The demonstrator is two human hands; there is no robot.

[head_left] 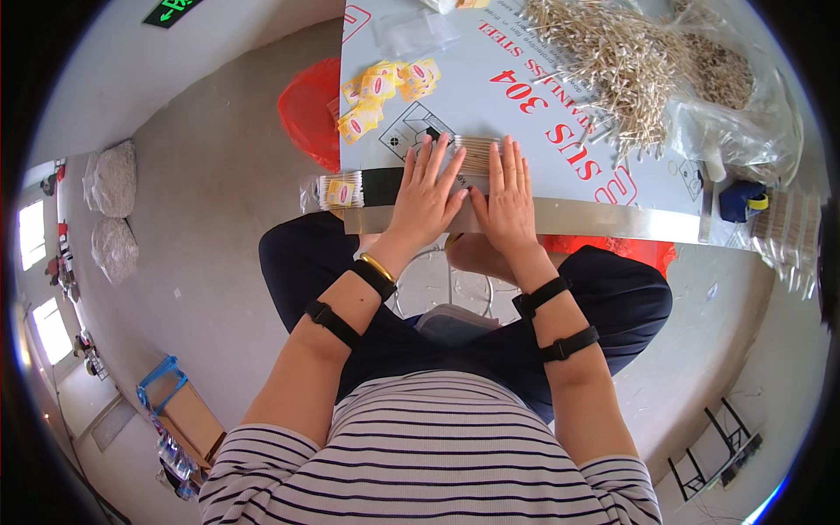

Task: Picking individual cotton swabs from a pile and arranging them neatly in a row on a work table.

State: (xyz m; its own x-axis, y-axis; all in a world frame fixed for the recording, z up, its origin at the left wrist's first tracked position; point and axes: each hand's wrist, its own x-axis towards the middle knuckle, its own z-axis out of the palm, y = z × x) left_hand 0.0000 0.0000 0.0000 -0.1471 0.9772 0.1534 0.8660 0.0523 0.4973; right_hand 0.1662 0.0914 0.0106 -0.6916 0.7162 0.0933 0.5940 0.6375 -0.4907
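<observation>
Both hands, left hand (426, 194) and right hand (506, 194), are pressed flat, fingers spread, on a cotton swab bundle (477, 155) near the tabletop (560, 214) front edge, being evened; a firm grasp seems needed next.

striped tee, dark trousers, blk straps on both forearms, gold bangle on left wrist.

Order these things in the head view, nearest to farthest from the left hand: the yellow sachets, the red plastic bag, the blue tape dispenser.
From the left hand:
1. Yellow sachets, up and left on the table.
2. Red plastic bag, farther left, beyond the table edge.
3. Blue tape dispenser, far right.
</observation>
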